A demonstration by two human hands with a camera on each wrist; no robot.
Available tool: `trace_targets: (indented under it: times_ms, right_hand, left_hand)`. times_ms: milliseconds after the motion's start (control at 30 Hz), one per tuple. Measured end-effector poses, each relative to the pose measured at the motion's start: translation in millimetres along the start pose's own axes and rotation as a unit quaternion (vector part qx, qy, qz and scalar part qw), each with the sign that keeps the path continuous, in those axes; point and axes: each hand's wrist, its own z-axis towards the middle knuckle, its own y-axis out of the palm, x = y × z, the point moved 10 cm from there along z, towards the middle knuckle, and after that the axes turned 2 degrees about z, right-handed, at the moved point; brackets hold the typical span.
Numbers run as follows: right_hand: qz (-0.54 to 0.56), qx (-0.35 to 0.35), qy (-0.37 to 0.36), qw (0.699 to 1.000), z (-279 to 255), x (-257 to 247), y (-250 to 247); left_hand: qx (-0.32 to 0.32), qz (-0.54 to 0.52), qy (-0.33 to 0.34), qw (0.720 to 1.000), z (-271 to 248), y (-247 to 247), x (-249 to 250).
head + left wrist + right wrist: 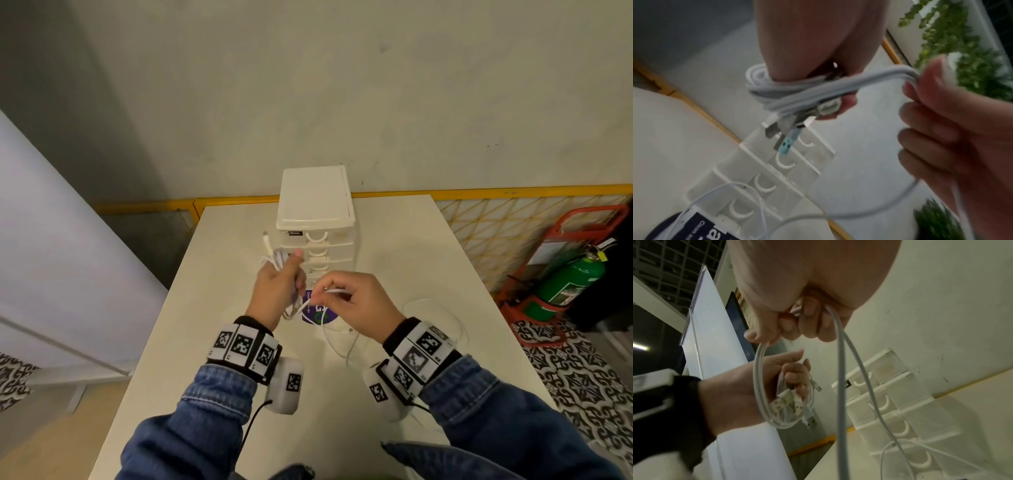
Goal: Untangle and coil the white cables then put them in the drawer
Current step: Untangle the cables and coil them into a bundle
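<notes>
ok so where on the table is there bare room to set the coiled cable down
Bare tabletop left of the drawer unit, out to the table's left edge, and again right of it. Crowded in front of the unit: purple-labelled packet, loose white cable looping right.

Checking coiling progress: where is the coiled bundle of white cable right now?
In the head view the coiled bundle is gripped in the left hand, above the table, just left of the drawer unit.

White cables (279, 260), cream drawer unit (317, 202), off-white table (394, 260). Blue denim sleeves (212, 404), black-white marker wristbands (245, 346). Right edge: green extinguisher (570, 284), orange-red stand (527, 308), yellow rail (513, 190), black-white patterned floor tiles (579, 380).
</notes>
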Motion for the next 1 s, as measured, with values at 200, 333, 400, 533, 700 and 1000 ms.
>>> trace_targets:
  times_ms: [200, 333, 400, 533, 700, 1000]
  right_hand:
    - [-0.084, -0.089, 0.075, 0.99, -10, 27, 27]
    - [-0.097, -0.102, 0.103, 0.985, -11, 35, 32]
    - [-0.081, -0.106, 0.087, 0.987, -9, 25, 34]
    - [-0.074, -0.088, 0.028, 0.993, 0, -9, 27]
    - [-0.051, -0.017, 0.017, 0.998, 7, -14, 0]
    - [0.0, -0.048, 0.083, 0.995, 13, 27, -23]
  left_hand:
    - [0.171, -0.115, 0.071, 0.976, 0, -55, 19]
    - [0.203, -0.104, 0.107, 0.968, -7, -68, 32]
    - [0.186, -0.067, 0.127, 0.972, -10, -63, 38]
    - [0.074, 0.029, 0.102, 0.992, -13, -27, 26]
    - [-0.137, 0.087, 0.013, 0.987, -35, 31, 8]
    - [-0.297, -0.055, -0.076, 0.95, -53, 65, -12]
